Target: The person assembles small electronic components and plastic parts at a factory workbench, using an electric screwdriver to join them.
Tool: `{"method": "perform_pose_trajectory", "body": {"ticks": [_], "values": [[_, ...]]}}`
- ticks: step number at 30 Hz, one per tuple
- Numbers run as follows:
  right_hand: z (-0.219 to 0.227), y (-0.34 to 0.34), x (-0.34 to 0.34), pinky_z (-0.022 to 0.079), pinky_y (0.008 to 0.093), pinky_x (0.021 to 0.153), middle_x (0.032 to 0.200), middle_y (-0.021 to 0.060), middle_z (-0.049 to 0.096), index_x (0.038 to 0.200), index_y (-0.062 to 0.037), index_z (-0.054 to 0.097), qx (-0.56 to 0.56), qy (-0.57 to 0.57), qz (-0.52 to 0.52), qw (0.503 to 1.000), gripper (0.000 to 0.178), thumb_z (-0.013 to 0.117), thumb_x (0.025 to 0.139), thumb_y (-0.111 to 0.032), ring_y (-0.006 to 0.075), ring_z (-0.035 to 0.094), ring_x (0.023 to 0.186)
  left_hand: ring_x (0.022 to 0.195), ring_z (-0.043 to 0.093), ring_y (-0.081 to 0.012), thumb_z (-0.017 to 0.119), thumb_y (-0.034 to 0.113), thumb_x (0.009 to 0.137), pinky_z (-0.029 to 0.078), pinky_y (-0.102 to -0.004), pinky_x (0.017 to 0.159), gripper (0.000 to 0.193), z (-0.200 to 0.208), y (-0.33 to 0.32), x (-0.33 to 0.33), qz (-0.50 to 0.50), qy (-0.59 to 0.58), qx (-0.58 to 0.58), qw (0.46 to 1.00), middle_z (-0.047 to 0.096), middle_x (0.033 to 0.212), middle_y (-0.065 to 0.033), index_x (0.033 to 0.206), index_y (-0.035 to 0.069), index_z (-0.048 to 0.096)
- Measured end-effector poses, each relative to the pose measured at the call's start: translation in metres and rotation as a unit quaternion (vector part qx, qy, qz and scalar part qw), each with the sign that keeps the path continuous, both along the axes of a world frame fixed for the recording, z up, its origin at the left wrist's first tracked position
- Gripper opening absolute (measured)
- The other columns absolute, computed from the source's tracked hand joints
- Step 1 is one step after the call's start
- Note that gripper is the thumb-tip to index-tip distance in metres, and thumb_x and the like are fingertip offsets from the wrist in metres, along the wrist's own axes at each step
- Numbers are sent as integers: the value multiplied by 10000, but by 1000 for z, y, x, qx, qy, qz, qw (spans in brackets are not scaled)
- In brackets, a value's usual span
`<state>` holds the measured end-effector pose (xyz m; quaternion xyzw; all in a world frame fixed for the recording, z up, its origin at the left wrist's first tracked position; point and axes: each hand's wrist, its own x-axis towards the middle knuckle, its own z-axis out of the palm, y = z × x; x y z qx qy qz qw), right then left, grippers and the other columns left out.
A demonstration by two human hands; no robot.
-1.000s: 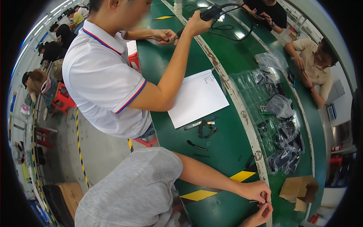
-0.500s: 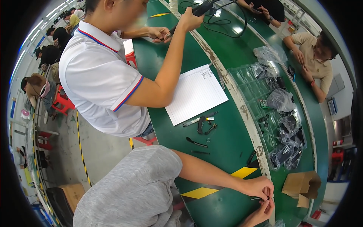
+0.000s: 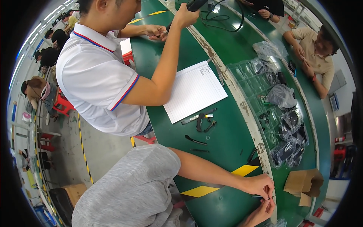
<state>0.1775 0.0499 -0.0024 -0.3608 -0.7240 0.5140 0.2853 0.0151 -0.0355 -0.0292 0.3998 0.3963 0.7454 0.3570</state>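
My left hand (image 3: pixel 259 185) reaches in from the grey sleeve, its thumb and fingers pinched together over the white-edged strip of the bench. Just below it, my right hand (image 3: pixel 260 213) is also closed in a pinch, its fingertips almost meeting those of the left. A tiny dark piece shows between the two hands, too small and too covered to name. A thin rod (image 3: pixel 256 196) sticks out beside the left fingertips; which hand bears it, if either, I cannot tell.
On the green bench (image 3: pixel 223 159) lie a lined notebook (image 3: pixel 194 94), a pen (image 3: pixel 190 120) and a curved black part (image 3: pixel 196 140). Clear trays (image 3: pixel 242 77) with bagged parts and a cardboard box (image 3: pixel 293 181) stand beyond. A co-worker in white (image 3: pixel 102 79) holds a black tool.
My hands stay pinched close together, with only a slight shift of the fingers. The whole view has moved a little. The co-worker in white still holds the black tool.
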Motion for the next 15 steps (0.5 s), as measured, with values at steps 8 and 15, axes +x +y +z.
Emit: {"method": "perform_pose_trajectory", "body": {"ticks": [8, 15], "values": [[-13, 4, 5, 536, 286, 767, 1024, 152, 703, 1022, 58, 671, 33, 47, -29, 998, 122, 670, 961, -48, 189, 656, 850, 659, 663, -147, 778, -24, 752, 521, -255, 588, 77, -1, 2, 0, 12, 30, 11, 999, 633, 795, -94, 812, -44, 734], [-8, 2, 5, 534, 283, 753, 980, 129, 697, 1025, 52, 671, -39, 54, -21, 998, 131, 675, 962, -62, 173, 636, 812, 644, 655, -157, 780, -21, 747, 521, -256, 582, 76, -1, 1, 0, 9, 9, 8, 1000, 632, 777, -104, 807, -41, 738]]}}
